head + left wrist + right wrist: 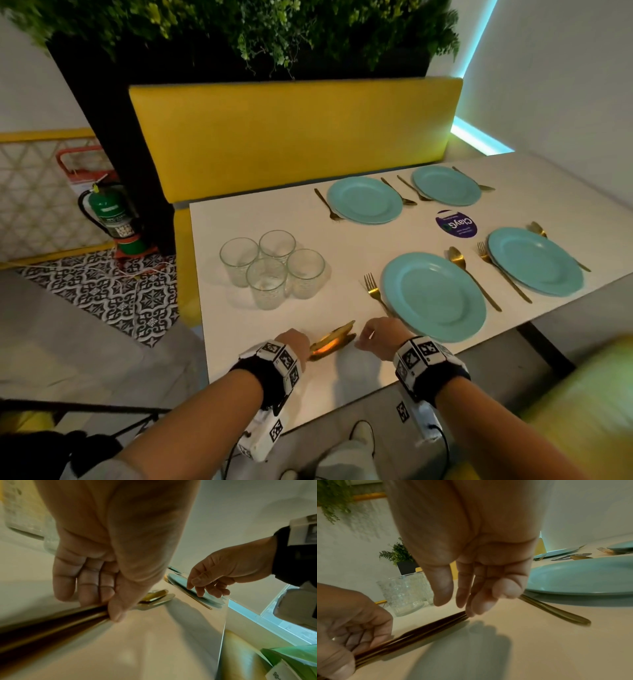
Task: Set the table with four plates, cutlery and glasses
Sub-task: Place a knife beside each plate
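My left hand (293, 342) (102, 605) grips a bundle of gold knives (334, 341) (428, 628) by the handles, low over the white table's (342, 377) near edge. My right hand (371, 334) (465, 601) hovers at the blade tips with its fingers loosely curled, holding nothing. Four teal plates lie set out, the nearest plate (433, 296) just right of my right hand. A gold fork (373, 291) and spoon (459, 260) flank each plate. Several clear glasses (270, 267) stand clustered to the left.
A yellow bench back (291, 137) runs along the table's far side under hanging plants. A round purple sticker (455, 224) sits between the plates. A fire extinguisher (109, 212) stands on the patterned floor at left. A white wall closes the right.
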Motion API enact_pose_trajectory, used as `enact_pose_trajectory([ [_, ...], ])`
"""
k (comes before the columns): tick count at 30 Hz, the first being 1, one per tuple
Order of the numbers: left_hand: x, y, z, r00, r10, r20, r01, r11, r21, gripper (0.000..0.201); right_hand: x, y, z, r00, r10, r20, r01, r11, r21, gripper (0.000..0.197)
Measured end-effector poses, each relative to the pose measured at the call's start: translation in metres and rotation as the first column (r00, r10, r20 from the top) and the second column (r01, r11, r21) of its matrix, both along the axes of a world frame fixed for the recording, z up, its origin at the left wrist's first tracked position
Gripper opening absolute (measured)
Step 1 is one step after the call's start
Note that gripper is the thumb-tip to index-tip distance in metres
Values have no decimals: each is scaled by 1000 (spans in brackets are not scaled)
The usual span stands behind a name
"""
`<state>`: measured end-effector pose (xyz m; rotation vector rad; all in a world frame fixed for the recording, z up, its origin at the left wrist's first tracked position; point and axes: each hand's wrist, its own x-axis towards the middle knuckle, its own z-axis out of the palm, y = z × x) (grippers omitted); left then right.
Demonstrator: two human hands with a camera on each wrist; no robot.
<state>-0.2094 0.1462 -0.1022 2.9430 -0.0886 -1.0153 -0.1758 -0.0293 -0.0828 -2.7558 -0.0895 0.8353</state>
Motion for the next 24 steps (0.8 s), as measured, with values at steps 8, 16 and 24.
enact_pose_trajectory([
  [8, -9, -2, -15, 987, 28, 157, -22, 999, -44, 40, -16, -15, -8, 999, -41, 1, 41, 999, 13, 17],
  [16, 3, 5, -5, 981, 133, 140, -100, 970, -222, 36, -23, -20, -10, 999, -27, -19, 27, 999, 17, 17],
  [24, 16, -15, 7, 821, 508, -261, -499, 416, -760, 21, -12, -4, 12, 969, -185, -161, 230, 914, 333, 30],
])
